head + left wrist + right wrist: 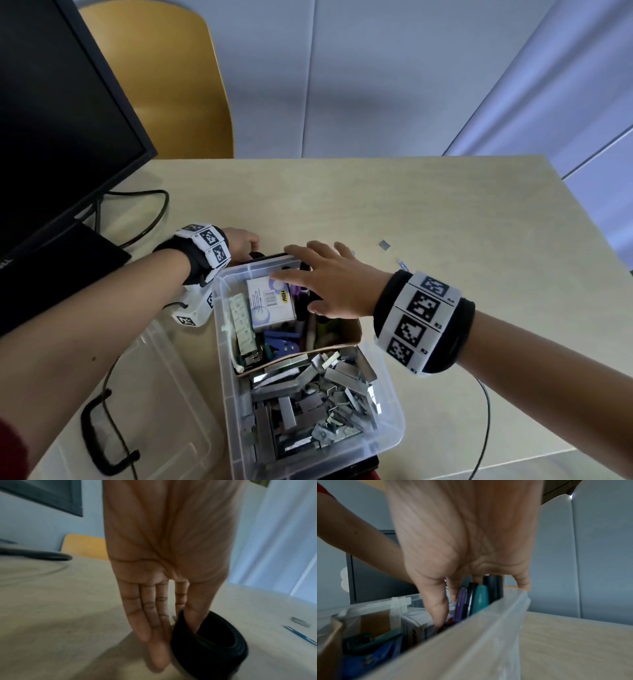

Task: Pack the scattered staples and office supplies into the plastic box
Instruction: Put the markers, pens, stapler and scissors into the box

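The clear plastic box [394,411] stands at the table's near middle. Loose staple strips [308,404] fill its near half. Behind a cardboard divider [342,342] lie a white staple carton [270,301], pens and clips. My left hand [239,241] is at the box's far left corner and pinches the wall of a black tape roll [214,649], thumb inside the ring, the other fingers straight. My right hand [325,277] hovers spread over the far compartment; its thumb [436,608] reaches down beside the carton, near a purple pen [461,604].
One staple strip [384,244] and a small blue item [403,265] lie on the table beyond the box. The clear lid [154,394] with a black handle [99,435] lies to the left. A dark monitor [51,120] and its cable [161,209] stand at far left.
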